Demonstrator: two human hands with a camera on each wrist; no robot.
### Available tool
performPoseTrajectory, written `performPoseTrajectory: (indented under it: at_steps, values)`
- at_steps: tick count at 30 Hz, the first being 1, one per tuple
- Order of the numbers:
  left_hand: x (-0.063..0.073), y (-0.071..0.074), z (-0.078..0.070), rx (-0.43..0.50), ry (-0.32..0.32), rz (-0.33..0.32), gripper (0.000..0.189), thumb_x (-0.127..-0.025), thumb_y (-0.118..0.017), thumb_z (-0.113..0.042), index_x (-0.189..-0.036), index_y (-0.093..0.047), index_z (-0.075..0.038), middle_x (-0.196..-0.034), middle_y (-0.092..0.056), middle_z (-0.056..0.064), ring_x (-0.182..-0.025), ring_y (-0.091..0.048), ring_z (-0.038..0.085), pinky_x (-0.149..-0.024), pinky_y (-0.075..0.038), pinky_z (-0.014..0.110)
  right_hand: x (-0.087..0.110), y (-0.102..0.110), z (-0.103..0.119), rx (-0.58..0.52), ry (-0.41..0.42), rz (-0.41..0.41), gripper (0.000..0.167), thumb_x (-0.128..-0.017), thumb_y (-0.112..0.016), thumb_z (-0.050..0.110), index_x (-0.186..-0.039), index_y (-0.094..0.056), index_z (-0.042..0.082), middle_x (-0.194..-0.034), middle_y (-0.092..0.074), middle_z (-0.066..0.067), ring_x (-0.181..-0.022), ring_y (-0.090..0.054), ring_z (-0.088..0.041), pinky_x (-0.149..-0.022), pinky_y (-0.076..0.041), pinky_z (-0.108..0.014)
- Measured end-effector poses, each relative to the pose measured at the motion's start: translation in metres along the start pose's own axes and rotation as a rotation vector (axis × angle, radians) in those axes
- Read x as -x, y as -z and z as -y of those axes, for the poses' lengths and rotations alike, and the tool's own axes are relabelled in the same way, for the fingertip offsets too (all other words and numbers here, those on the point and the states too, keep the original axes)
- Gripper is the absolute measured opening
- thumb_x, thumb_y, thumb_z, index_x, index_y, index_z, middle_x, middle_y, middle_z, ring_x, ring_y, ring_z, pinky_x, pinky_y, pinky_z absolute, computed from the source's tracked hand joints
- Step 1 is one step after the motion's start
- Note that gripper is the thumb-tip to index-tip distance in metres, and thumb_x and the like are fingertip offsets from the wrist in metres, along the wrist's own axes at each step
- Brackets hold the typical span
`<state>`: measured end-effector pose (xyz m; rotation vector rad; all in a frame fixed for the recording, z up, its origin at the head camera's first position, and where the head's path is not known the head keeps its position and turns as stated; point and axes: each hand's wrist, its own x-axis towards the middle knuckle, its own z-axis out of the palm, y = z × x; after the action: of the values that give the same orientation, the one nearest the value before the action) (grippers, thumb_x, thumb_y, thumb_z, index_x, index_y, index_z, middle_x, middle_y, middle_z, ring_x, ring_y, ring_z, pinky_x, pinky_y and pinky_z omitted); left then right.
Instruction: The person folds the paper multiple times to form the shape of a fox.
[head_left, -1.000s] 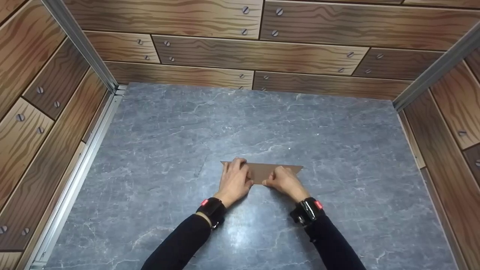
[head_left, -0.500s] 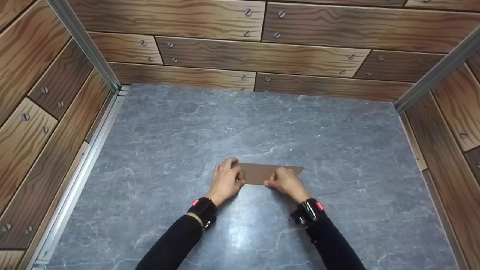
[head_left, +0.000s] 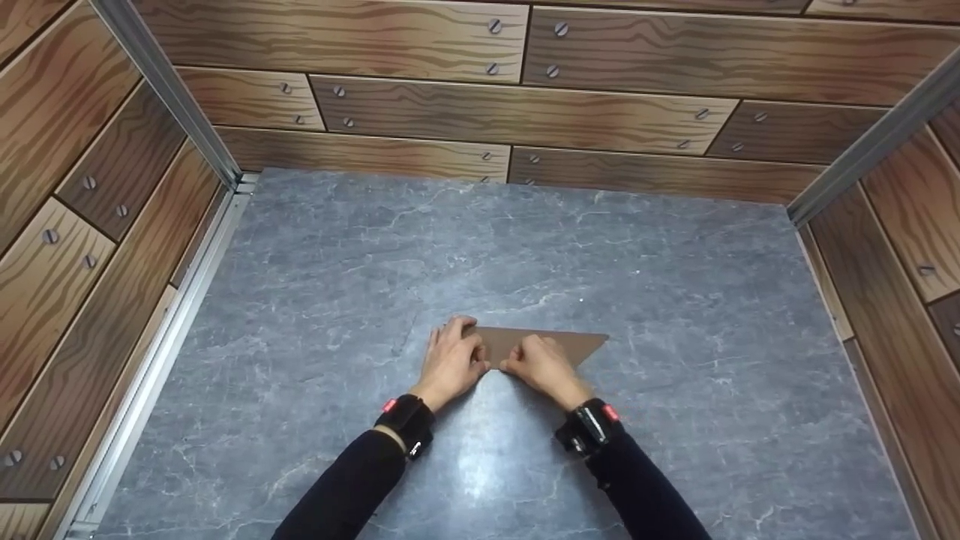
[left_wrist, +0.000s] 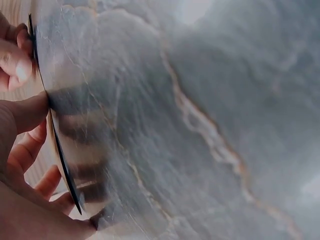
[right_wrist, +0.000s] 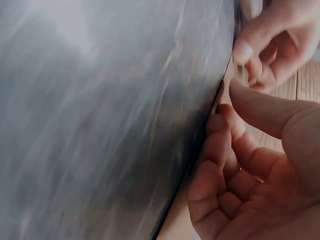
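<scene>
Your right hand (head_left: 546, 366) has moved towards your left along the near edge of the brown sheet (head_left: 499, 341), compared with half a second ago, so that more of the right pointed corner is uncovered. Your left hand (head_left: 454, 358) remains almost in the same place.

Both hands are nearly closed at this near edge: each thumb lies against the edge with the fingers curled behind it, and I judge that each one pinches the sheet. How firmly they press, I cannot tell. The two thumbs are close to each other, but in the head view a narrow part of the brown surface shows between them.

This sheet lies on the grey marbled table (head_left: 375, 262), right before you, its longer side away from you. It appears like thin paper or card; from the wrist views its edge is only a thin dark line, slightly curved. Probably it is very light and bends easily, and it can slide on this smooth table if you push from one side only. It is not likely to break, but an unwanted crease could stay. Better you take it near the edge with thumb and forefinger, keeping one hand as the anchor.

Relative to your hands, the sheet extends forward beneath the fingers; its left end is mostly covered by your left hand, while its right corner sticks out beyond your right knuckles.
</scene>
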<state>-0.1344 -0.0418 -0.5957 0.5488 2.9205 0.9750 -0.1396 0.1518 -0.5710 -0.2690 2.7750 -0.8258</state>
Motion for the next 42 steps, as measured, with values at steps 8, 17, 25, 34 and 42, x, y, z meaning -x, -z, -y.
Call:
performPoseTrajectory:
  at_steps: [8,17,25,34,42]
  values:
    - [-0.001,-0.001,0.000,-0.018,0.006,0.006,0.023,-0.082,-0.085,-0.017,-0.079,-0.062,-0.015,-0.145,-0.052,0.015,-0.141,-0.044,0.037,-0.116,-0.024,0.072,-0.005,-0.005,0.009,0.029,-0.063,0.015,0.036,-0.086,-0.084,0.028,-0.058,-0.065,0.016,-0.056,-0.056,0.009,-0.055,-0.052,-0.013,-0.055,-0.041,-0.030]
    - [-0.001,0.001,0.000,-0.012,0.006,0.015,0.021,-0.084,-0.083,-0.019,-0.079,-0.063,-0.014,-0.146,-0.051,0.014,-0.143,-0.042,0.035,-0.116,-0.023,0.072,-0.002,0.005,-0.001,0.050,-0.097,0.037,0.037,-0.085,-0.084,0.026,-0.057,-0.062,0.016,-0.055,-0.051,0.010,-0.056,-0.048,-0.013,-0.056,-0.039,-0.030]
    - [0.001,0.002,0.000,0.017,-0.009,-0.008,0.022,-0.084,-0.083,-0.017,-0.079,-0.062,-0.013,-0.144,-0.052,0.015,-0.142,-0.043,0.037,-0.115,-0.023,0.073,0.009,0.017,-0.024,0.027,-0.134,0.016,0.041,-0.085,-0.084,0.025,-0.055,-0.057,0.017,-0.054,-0.048,0.009,-0.054,-0.045,-0.012,-0.055,-0.035,-0.028]
    - [0.002,0.000,0.002,0.020,-0.011,-0.007,0.021,-0.084,-0.083,-0.016,-0.081,-0.063,-0.013,-0.145,-0.052,0.016,-0.142,-0.042,0.039,-0.117,-0.021,0.072,0.020,0.033,-0.047,-0.019,-0.165,0.035,0.042,-0.088,-0.081,0.022,-0.055,-0.055,0.016,-0.053,-0.046,0.008,-0.051,-0.040,-0.010,-0.054,-0.033,-0.026]
    - [0.002,0.001,0.001,0.008,-0.012,0.000,0.021,-0.085,-0.082,-0.018,-0.080,-0.062,-0.014,-0.145,-0.051,0.017,-0.144,-0.041,0.040,-0.117,-0.022,0.071,0.026,0.045,-0.067,-0.025,-0.172,0.060,0.046,-0.089,-0.079,0.022,-0.055,-0.049,0.018,-0.053,-0.041,0.008,-0.051,-0.038,-0.010,-0.054,-0.032,-0.027]
